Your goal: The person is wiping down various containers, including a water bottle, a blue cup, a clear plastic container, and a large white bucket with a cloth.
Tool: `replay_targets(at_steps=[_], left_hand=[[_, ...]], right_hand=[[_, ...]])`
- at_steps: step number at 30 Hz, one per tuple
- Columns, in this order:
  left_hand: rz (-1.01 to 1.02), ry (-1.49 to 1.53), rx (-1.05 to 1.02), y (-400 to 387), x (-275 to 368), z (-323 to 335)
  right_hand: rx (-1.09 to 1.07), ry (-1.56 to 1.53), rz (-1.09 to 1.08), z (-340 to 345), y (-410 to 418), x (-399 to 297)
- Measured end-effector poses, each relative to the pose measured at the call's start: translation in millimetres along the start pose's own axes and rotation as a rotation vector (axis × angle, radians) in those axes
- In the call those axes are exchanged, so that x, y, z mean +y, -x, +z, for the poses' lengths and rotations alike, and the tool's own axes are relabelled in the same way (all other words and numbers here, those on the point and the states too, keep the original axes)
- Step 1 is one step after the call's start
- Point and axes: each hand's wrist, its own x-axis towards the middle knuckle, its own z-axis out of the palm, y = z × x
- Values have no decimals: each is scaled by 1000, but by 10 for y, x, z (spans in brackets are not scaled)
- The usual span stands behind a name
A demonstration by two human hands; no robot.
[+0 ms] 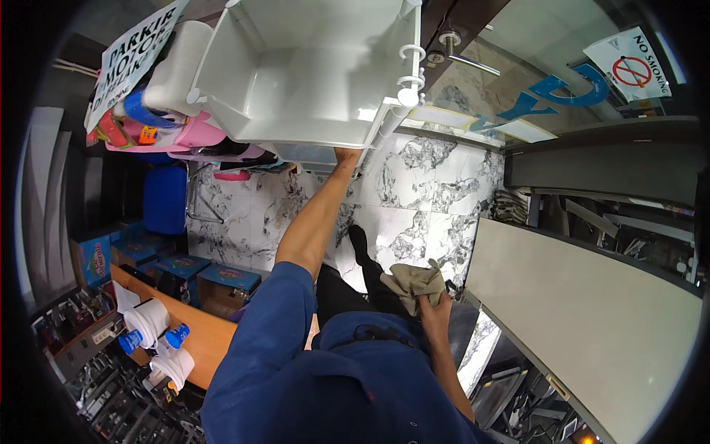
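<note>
A white plastic rack with an open-fronted upper bin stands before me, its inside bare. My left hand reaches below that bin. The bin's front edge hides its fingers, so whether they grip anything does not show. A greyish lower tier of the rack shows just beside the wrist. Close to my right hip, my right hand holds a crumpled beige cloth.
Left of the rack are a pink basket of goods and a blue chair. An orange-brown table and cartons lie at left. A pale tabletop fills the right, below a glass door. The floor is marble-patterned tile.
</note>
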Motion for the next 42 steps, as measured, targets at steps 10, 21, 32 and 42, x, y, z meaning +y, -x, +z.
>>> replay_targets(at_steps=[10,21,32,42], left_hand=[[-51,99,-70,-95,216,43],[-474,471,-27,190,247,-432],[-482,676,-108,3386,1366,-2901],[-323,413,233,4027,1863,-4378]], right_hand=[[14,29,9,-66,17,285],[-131,107,11,47,-18,254],[-742,-217,245,703,-95,-352],[-1309,126,-222,2252,330,-591]])
